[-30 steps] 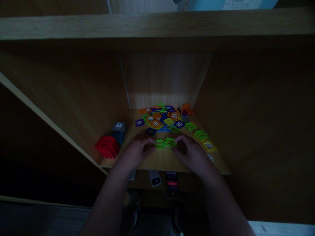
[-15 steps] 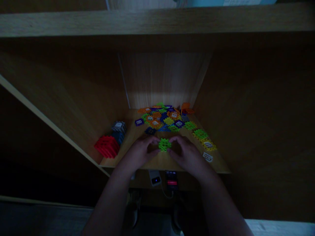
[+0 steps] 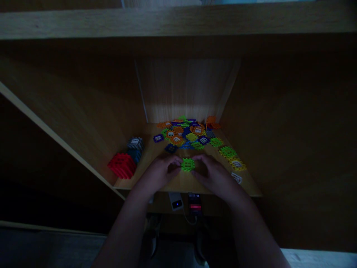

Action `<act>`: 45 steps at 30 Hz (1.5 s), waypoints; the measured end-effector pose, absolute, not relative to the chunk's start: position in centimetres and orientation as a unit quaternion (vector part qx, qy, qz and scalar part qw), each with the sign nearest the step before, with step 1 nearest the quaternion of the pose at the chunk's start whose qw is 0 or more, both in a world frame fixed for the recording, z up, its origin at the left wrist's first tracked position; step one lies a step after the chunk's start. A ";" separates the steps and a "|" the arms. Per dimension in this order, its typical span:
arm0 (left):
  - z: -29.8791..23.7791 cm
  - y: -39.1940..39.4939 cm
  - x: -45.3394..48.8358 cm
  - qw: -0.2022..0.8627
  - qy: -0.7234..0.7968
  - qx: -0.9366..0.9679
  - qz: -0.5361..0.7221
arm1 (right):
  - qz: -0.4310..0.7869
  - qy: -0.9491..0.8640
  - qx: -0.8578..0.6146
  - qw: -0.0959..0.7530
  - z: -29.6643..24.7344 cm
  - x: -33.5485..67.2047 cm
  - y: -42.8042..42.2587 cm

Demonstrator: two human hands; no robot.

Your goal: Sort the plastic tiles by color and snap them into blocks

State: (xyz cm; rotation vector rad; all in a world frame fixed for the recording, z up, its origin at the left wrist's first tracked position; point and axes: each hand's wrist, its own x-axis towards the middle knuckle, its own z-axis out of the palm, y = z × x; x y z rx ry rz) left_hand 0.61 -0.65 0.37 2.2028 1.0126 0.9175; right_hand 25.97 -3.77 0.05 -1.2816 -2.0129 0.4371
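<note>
- Head view: green tile (image 3: 187, 164) between both hands, at the front-middle of the shelf (image 3: 178, 186); too dim to tell if one layer or two.
- Tile face toward camera, roughly square, no clear long axis; two edges run left-right.
- Left hand (image 3: 159, 171) pinches its left edge, right hand (image 3: 213, 171) its right.
- Surface: pale wood, coloured tile heap (image 3: 178, 134) behind, red stack (image 3: 122, 166) at left.
- Room: dark wooden cabinet.
</note>
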 end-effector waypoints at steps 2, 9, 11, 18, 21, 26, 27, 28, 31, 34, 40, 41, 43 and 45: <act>0.3 -0.6 0.6 0.268 0.378 0.818 0.341 | 0.169 -0.776 -0.497 0.349 0.0 25.9 -3.8; 0.5 -0.7 0.7 0.270 0.371 0.815 0.355 | 0.166 -0.780 -0.495 0.345 -0.3 25.9 -3.6; 0.6 -0.7 0.7 0.278 0.370 0.814 0.352 | 0.162 -0.779 -0.495 0.349 -0.4 25.8 -3.6; 0.6 -0.7 0.8 0.284 0.378 0.810 0.346 | 0.161 -0.781 -0.501 0.337 -0.3 25.7 -3.5; 0.5 -0.7 0.7 0.291 0.381 0.809 0.341 | 0.163 -0.782 -0.500 0.334 -0.3 25.7 -3.6; 0.6 -0.7 0.7 0.279 0.387 0.812 0.336 | 0.147 -0.791 -0.482 0.348 0.1 25.6 -3.7; 0.5 -0.7 0.7 0.277 0.388 0.812 0.337 | 0.131 -0.791 -0.482 0.354 0.2 25.6 -3.6; 0.5 -0.7 0.8 0.276 0.388 0.811 0.339 | 0.107 -0.787 -0.489 0.360 0.4 25.7 -3.6; 0.4 -0.6 0.8 0.272 0.389 0.810 0.345 | -0.003 -0.738 -0.565 0.369 0.3 26.3 -3.3; 0.3 -0.5 0.7 0.266 0.391 0.812 0.341 | -0.092 -0.646 -0.676 0.343 -0.3 26.7 -3.3; 0.3 -0.5 0.6 0.262 0.395 0.813 0.338 | -0.103 -0.571 -0.790 0.197 -1.0 26.2 -3.5; 0.2 -0.5 0.7 0.261 0.395 0.814 0.338 | -0.101 -0.573 -0.791 0.188 -0.8 26.1 -3.5; 0.2 -0.5 0.7 0.260 0.393 0.815 0.338 | -0.099 -0.579 -0.788 0.185 -0.4 26.0 -3.6; 0.1 -0.5 0.7 0.259 0.392 0.815 0.340 | -0.100 -0.587 -0.780 0.192 -0.2 26.0 -3.6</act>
